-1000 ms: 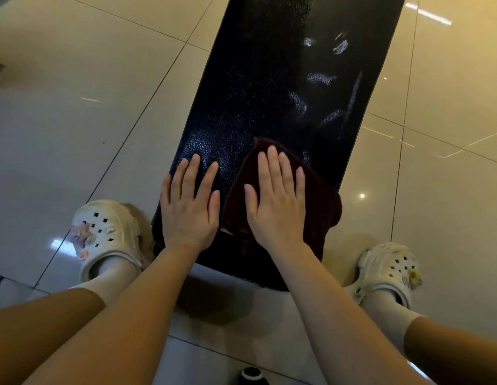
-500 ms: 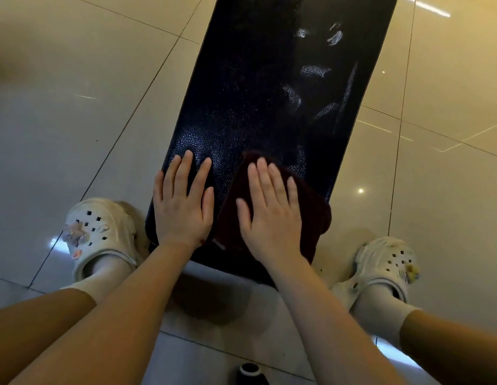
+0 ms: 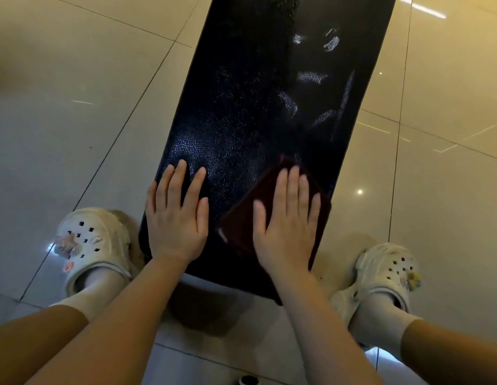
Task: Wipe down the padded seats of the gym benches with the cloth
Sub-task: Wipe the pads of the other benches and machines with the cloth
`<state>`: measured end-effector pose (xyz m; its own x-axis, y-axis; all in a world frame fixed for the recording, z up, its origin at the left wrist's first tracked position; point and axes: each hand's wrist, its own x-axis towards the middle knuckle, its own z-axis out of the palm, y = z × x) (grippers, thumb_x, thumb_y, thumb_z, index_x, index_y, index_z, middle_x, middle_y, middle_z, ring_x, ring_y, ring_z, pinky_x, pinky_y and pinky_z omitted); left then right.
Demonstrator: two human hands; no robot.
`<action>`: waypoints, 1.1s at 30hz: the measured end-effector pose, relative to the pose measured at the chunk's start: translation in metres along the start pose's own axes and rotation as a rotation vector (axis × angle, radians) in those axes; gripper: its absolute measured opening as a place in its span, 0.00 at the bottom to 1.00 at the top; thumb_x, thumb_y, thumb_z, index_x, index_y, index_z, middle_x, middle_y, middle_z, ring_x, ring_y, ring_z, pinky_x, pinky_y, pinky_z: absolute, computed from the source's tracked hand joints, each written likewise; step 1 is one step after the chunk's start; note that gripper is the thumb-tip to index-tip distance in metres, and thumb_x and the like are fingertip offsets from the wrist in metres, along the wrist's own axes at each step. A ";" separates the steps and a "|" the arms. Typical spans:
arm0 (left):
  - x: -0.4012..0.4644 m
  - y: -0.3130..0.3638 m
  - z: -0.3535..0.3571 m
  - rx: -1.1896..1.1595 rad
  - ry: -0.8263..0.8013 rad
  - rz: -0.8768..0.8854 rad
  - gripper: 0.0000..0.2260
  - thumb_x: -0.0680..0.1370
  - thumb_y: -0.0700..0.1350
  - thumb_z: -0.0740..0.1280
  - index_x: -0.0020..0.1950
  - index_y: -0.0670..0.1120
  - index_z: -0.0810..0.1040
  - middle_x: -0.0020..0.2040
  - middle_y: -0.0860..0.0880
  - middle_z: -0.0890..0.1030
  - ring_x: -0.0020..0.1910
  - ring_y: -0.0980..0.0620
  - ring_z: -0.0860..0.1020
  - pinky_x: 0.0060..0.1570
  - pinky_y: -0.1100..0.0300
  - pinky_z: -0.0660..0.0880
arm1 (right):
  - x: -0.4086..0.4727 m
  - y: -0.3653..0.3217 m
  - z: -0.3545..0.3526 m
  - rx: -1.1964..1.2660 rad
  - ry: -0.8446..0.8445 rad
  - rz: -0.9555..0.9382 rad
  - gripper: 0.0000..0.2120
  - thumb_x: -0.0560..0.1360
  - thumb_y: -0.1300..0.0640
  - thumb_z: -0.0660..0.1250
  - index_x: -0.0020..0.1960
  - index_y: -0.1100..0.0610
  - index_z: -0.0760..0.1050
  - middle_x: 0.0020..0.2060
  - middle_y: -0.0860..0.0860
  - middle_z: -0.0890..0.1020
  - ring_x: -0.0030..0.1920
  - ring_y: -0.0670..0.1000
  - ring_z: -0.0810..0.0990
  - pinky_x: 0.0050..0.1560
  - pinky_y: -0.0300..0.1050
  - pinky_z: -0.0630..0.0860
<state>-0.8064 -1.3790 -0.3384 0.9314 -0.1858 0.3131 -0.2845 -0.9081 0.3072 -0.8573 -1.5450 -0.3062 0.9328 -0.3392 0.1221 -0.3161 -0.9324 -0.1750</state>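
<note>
Glossy beige floor tiles (image 3: 75, 107) all round, 2 pale clogs planted either side. Nearest on the black bench seat (image 3: 241, 120): left hand (image 3: 176, 218) flat, fingers spread, bracing bare vinyl; right hand (image 3: 287, 220) flat, fingers close together, pressing the dark red cloth (image 3: 241, 226) against the seat's near right edge. Further up, pale smears (image 3: 311, 77) waiting. Best played with even palm pressure, long overlapping passes away from the body, right out over those marks.
</note>
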 end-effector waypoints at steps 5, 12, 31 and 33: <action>-0.002 0.000 -0.001 0.000 -0.003 0.003 0.22 0.81 0.50 0.54 0.75 0.49 0.65 0.76 0.42 0.64 0.75 0.44 0.59 0.73 0.45 0.53 | 0.035 0.008 -0.009 0.004 -0.031 -0.019 0.31 0.81 0.42 0.45 0.80 0.57 0.49 0.79 0.53 0.52 0.79 0.52 0.48 0.77 0.51 0.41; 0.000 0.000 -0.001 -0.006 -0.004 -0.001 0.22 0.81 0.50 0.53 0.76 0.49 0.63 0.76 0.42 0.64 0.75 0.43 0.59 0.72 0.43 0.55 | -0.064 0.010 0.009 0.028 -0.045 -0.024 0.29 0.81 0.47 0.52 0.78 0.58 0.55 0.77 0.53 0.57 0.77 0.54 0.56 0.77 0.55 0.48; 0.000 0.001 -0.001 0.018 0.002 0.006 0.22 0.81 0.49 0.53 0.75 0.49 0.64 0.76 0.42 0.64 0.75 0.44 0.59 0.73 0.45 0.53 | -0.049 -0.004 0.008 0.034 -0.023 -0.005 0.28 0.81 0.48 0.51 0.78 0.59 0.56 0.77 0.55 0.60 0.77 0.53 0.57 0.75 0.56 0.51; 0.000 0.001 -0.002 0.017 0.000 0.010 0.22 0.81 0.49 0.53 0.75 0.49 0.63 0.76 0.42 0.64 0.75 0.44 0.59 0.73 0.47 0.51 | -0.024 -0.011 0.004 0.048 -0.009 -0.011 0.29 0.81 0.46 0.51 0.78 0.58 0.56 0.77 0.55 0.59 0.78 0.53 0.55 0.76 0.55 0.48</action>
<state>-0.8070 -1.3791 -0.3368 0.9285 -0.1943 0.3164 -0.2894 -0.9126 0.2888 -0.8757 -1.5265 -0.3108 0.9376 -0.3278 0.1158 -0.2975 -0.9289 -0.2205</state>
